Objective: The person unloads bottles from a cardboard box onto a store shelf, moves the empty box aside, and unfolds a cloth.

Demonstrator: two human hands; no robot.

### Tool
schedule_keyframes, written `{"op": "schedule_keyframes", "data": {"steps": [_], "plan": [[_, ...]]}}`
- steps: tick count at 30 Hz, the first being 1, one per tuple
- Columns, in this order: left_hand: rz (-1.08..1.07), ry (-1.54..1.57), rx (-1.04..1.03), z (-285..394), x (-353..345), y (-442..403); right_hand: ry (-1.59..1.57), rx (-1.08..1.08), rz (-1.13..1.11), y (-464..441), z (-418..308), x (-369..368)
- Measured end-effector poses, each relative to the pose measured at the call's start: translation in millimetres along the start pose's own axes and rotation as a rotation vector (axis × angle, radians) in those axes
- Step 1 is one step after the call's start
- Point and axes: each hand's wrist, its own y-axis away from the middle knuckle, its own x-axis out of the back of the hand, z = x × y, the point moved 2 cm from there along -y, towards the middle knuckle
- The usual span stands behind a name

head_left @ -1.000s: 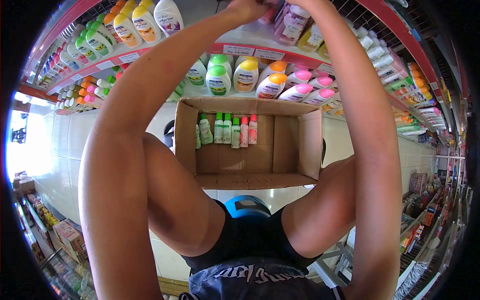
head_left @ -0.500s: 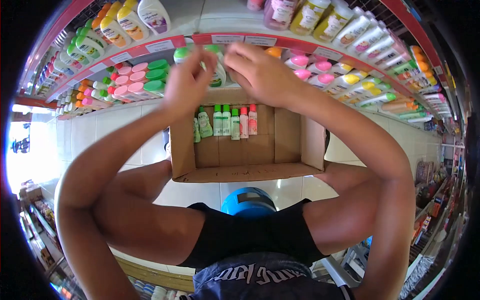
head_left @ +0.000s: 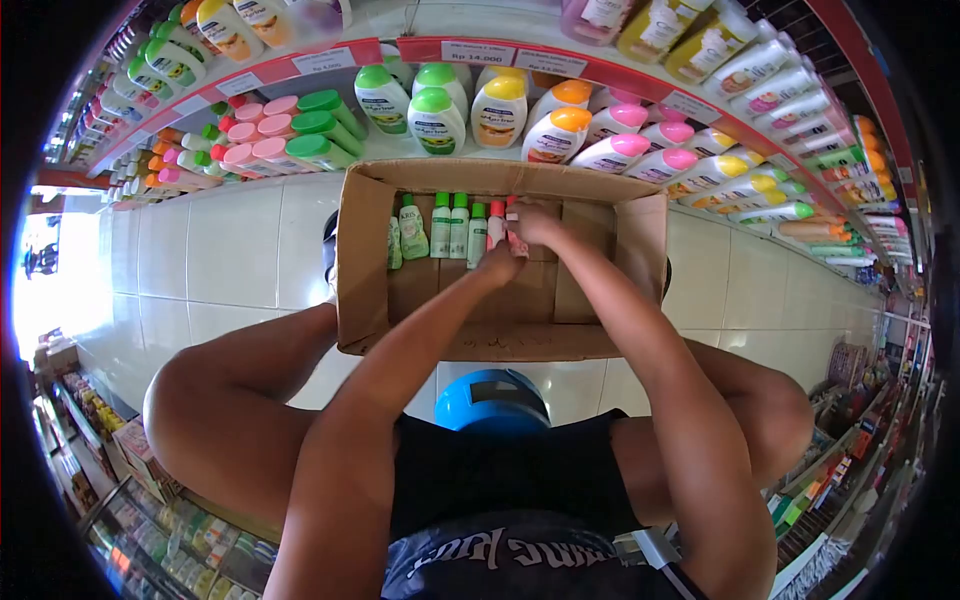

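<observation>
Both hands are inside an open cardboard box (head_left: 490, 345) that stands between my knees. My left hand (head_left: 504, 263) is closed at the base of a red-capped pink bottle (head_left: 517, 245), while my right hand (head_left: 537, 222) grips it near the cap. The hands partly cover this bottle. Just left of it lies a second pink bottle (head_left: 496, 229) with a red cap. Further left in the box are slim green-capped bottles (head_left: 459, 230) and a wider green bottle (head_left: 412, 232), with another green one at the wall.
Beyond the box a shelf holds lotion bottles with green caps (head_left: 437, 125), orange caps (head_left: 558, 135) and pink caps (head_left: 612, 152). A red price rail (head_left: 420, 50) runs above them. A blue stool (head_left: 490, 400) is under me, on the tiled floor (head_left: 235, 250).
My hands have come down from the shelf front into the box and closed on a pink bottle. The view has shifted, and the shelf's green-capped lotion bottles are now unblocked.
</observation>
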Motion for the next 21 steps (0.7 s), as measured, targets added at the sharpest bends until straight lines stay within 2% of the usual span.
{"op": "schedule_keyframes", "data": {"steps": [1,3,5,7,8,9,10,11,12,13,15,17,19,21], "plan": [[0.083,0.197,0.104,-10,-19,5,0.006,-0.002,-0.004,1,-3,-2],[0.156,0.402,0.203,-13,-47,17,-0.014,-0.161,0.158,13,-11,-9],[0.263,0.435,0.086,-13,-58,19,-0.077,-0.141,0.222,21,-7,-16],[0.344,0.539,0.043,-20,-66,11,0.025,-0.163,0.252,25,-4,-21],[0.300,0.560,0.019,-27,-69,3,0.000,-0.077,0.337,23,3,-31],[0.256,0.582,-0.008,-34,-72,-6,-0.002,-0.077,0.343,19,15,-38],[0.251,0.579,-0.011,-29,-65,-3,-0.125,-0.138,0.206,27,13,-36],[0.143,0.598,0.061,-18,-52,4,-0.246,-0.198,0.069,32,13,-35],[0.036,0.617,0.136,-12,-44,11,-0.246,-0.202,0.073,34,18,-35],[0.036,0.616,0.130,-11,-40,14,-0.243,-0.150,0.088,35,17,-32],[-0.101,0.771,0.146,-7,-34,18,-0.235,-0.091,0.112,35,16,-23],[-0.049,0.865,0.162,9,-22,32,-0.348,0.035,0.062,43,1,-6],[0.000,0.957,0.181,20,-15,44,-0.288,0.119,0.123,36,-8,15],[0.177,0.726,-0.044,26,-5,50,-0.379,0.161,-0.008,50,-37,53]]}}
